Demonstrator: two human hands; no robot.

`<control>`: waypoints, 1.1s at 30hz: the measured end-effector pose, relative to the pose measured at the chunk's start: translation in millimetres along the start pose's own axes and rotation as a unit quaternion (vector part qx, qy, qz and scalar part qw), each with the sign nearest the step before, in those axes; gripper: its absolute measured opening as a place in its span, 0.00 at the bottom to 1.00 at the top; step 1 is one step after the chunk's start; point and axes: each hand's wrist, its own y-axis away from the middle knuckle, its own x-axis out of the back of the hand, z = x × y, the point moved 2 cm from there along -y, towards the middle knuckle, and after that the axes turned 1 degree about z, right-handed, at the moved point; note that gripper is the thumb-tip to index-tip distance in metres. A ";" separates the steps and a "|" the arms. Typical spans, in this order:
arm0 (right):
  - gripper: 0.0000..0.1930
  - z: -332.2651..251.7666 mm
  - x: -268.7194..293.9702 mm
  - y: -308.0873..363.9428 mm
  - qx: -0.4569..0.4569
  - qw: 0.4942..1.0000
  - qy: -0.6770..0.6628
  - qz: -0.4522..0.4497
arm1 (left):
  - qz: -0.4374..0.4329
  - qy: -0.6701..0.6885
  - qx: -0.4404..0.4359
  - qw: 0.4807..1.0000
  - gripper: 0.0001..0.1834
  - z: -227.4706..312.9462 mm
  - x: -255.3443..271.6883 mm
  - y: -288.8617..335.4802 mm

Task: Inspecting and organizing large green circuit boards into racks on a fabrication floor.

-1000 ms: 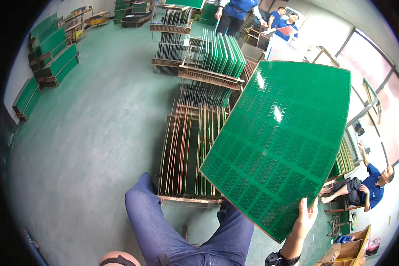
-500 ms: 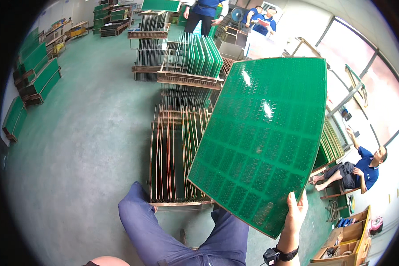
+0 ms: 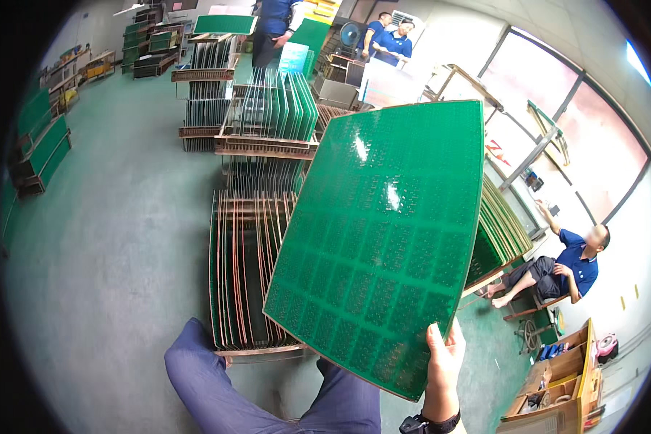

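The right hand [image 3: 445, 362] grips a large green panel [image 3: 376, 246] near its bottom corner, thumb on the face, other fingers partly hidden. Held tilted above the lap, the panel covers the right side of a rack [image 3: 260, 352] of upright boards; the left hand (out of view) cannot be judged.

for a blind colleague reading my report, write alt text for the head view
A person's right hand holds a large green board by its lower right edge. Left of it stands a rack of thin boards on edge, with more loaded racks behind. A seated co-worker is at the right; others are farther back.
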 end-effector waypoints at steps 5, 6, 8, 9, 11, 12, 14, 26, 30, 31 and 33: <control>0.18 9.4 10.7 -9.3 0.015 1.000 -0.002 -0.002 | 0.038 0.006 0.000 0.999 0.09 -0.4 -16.8 -6.2; 0.18 4.5 9.8 -12.7 0.028 1.000 0.002 -0.009 | 0.043 0.004 0.000 0.999 0.09 3.3 -19.4 -7.8; 0.17 -0.6 14.7 -2.6 0.006 1.000 -0.010 0.001 | 0.035 -0.002 -0.010 0.999 0.09 10.6 -6.2 -11.1; 0.17 -5.1 10.9 7.2 0.002 0.999 -0.035 -0.003 | 0.032 -0.007 -0.018 0.999 0.09 15.4 0.1 -12.8; 0.17 -6.2 8.0 13.4 -0.007 0.999 0.035 0.022 | 0.048 -0.033 -0.069 0.996 0.09 20.8 6.5 -26.1; 0.17 2.2 10.7 14.2 0.009 0.999 0.025 0.046 | 0.055 -0.038 -0.106 0.992 0.09 19.8 13.7 -39.6; 0.23 0.7 16.2 19.3 -0.052 0.999 -0.010 -0.005 | 0.075 -0.067 -0.167 0.981 0.09 14.9 23.3 -56.5; 0.19 9.7 9.5 -5.8 -0.041 0.999 0.019 0.018 | 0.068 -0.129 0.026 0.989 0.10 10.8 21.8 -14.8; 0.22 20.8 13.7 4.6 -0.038 0.999 -0.002 0.010 | 0.115 -0.145 -0.056 0.981 0.11 16.3 27.3 -24.1; 0.24 18.8 19.0 13.8 -0.087 0.996 -0.008 -0.004 | 0.122 -0.141 -0.049 0.981 0.11 20.5 21.7 -21.6; 0.21 27.2 21.7 10.6 -0.004 1.000 0.019 0.024 | 0.128 -0.126 -0.025 0.983 0.11 26.3 7.2 -17.7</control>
